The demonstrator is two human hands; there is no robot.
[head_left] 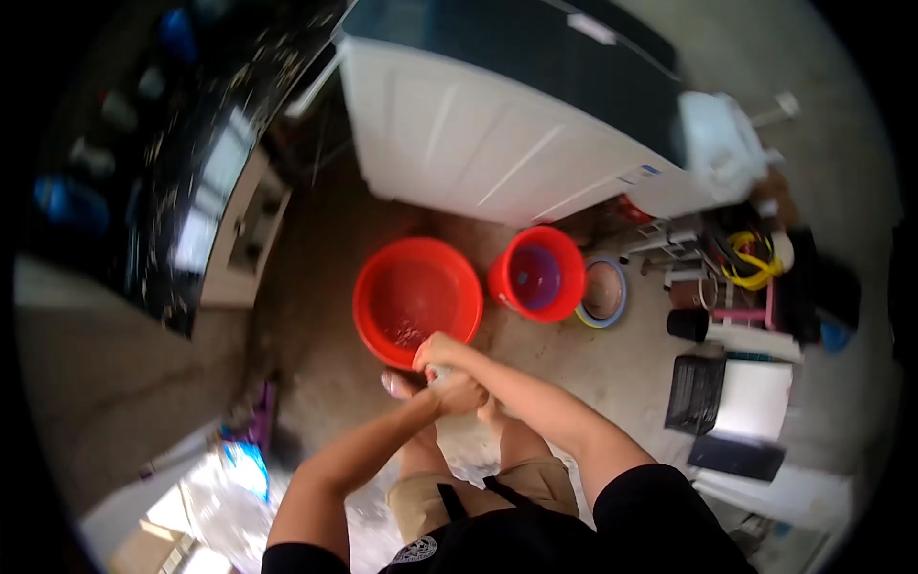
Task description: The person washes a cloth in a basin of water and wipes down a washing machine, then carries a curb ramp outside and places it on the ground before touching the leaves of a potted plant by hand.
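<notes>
My right hand (pixel 443 352) is closed at the near rim of a wide red basin (pixel 465 258), which has water in it with small splashes near that edge. My left hand (pixel 461 392) is closed just below, with the forearms angled in toward each other. Between the two hands shows a small whitish bit of something (pixel 437 372), perhaps wet cloth; most of it is hidden by the fingers and blurred. Beyond the basin to the right stands a red bucket (pixel 577 277) with a purple inside.
A blue-rimmed round basin (pixel 624 292) sits right of the bucket. A large white appliance (pixel 478 134) stands behind. At left is a dark glossy counter (pixel 206 182). On the right are a rack with a yellow item (pixel 760 263) and a black crate (pixel 695 394). Plastic sheeting (pixel 225 502) lies lower left.
</notes>
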